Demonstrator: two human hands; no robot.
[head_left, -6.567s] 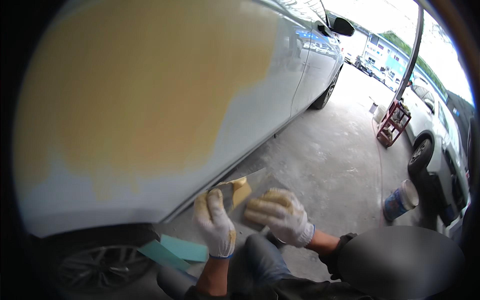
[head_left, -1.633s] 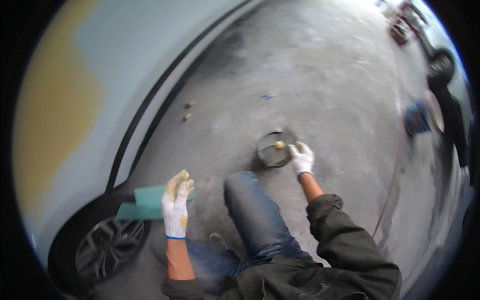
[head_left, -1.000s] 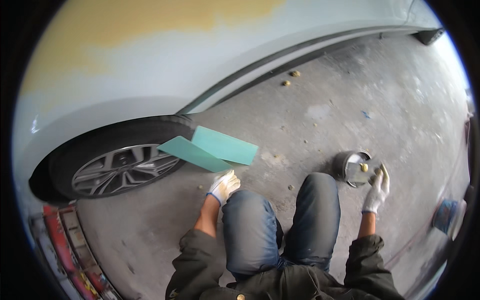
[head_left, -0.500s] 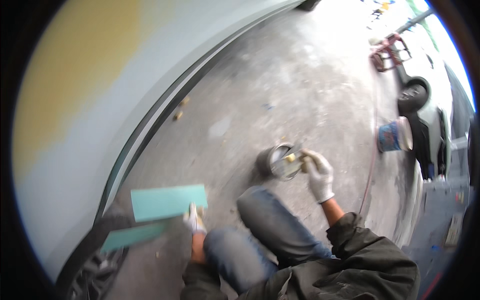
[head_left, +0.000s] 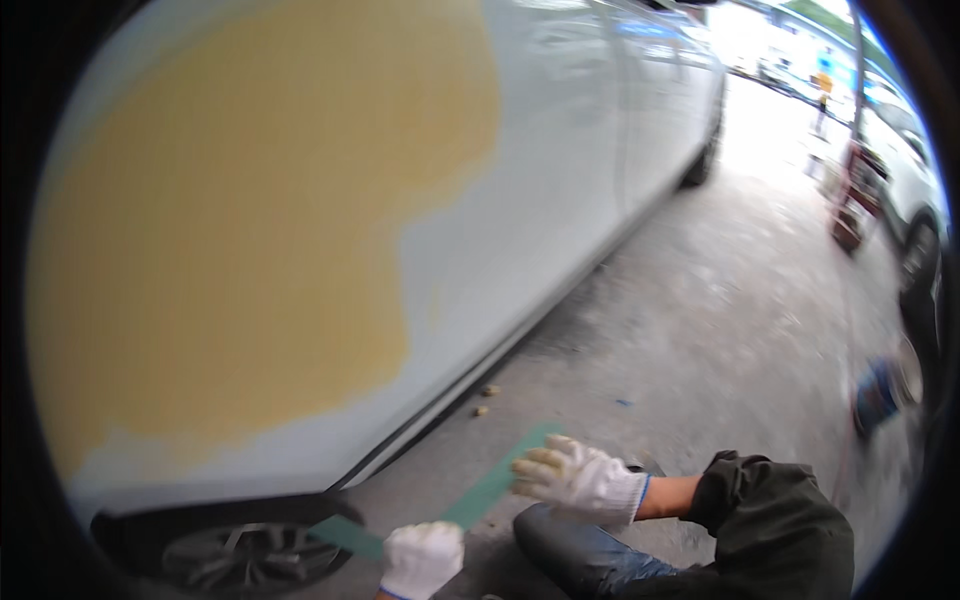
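My left hand, in a white work glove, is closed at the lower middle. It grips thin, flat green sheets, one sheet slanting up toward my right hand and another piece poking out to the left. My right hand, also gloved and yellowish at the fingers, is closed beside the upper end of the slanting sheet. Whatever its fingers hold is hidden behind them. On the left, a white car body panel carries a broad yellow putty-like patch.
A car wheel sits low on the left, beneath the panel. Two small yellowish lumps lie on the grey floor. At the right stand a blue bucket, a reddish metal frame and another car.
The view has swung up toward the car panel. My right hand has left the round tin with the putty knife it held and come over beside the green sheets, which stay in my left hand.
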